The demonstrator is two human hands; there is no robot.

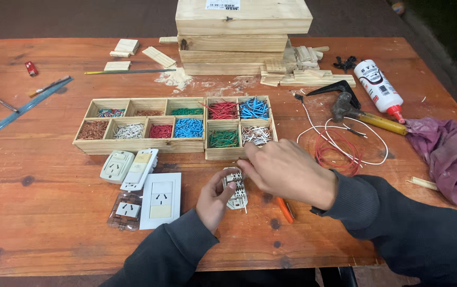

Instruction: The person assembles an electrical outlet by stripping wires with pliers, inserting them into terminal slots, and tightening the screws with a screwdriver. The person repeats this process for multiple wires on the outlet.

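My left hand (215, 201) holds a small white socket module (236, 187) just above the wooden table (53, 212), thumb pressed on its left side. Over the module's top right corner my right hand (287, 171) reaches in, fingertips pinched on it; whether a wire piece sits between them is hidden. Directly behind the hands stands a small wooden tray (237, 154) with red, blue, green and white wire pieces. An orange-handled tool (286, 209) lies on the table under my right wrist.
A longer compartment tray (138, 144) of coloured wire bits sits left of centre. White socket plates (160, 200) and switches (117, 166) lie left of my hands. Looped red and white wires (340, 151), a hammer (361, 114), a glue bottle (380, 87), a purple cloth (449, 159) and stacked boards (239, 37) occupy the right and back.
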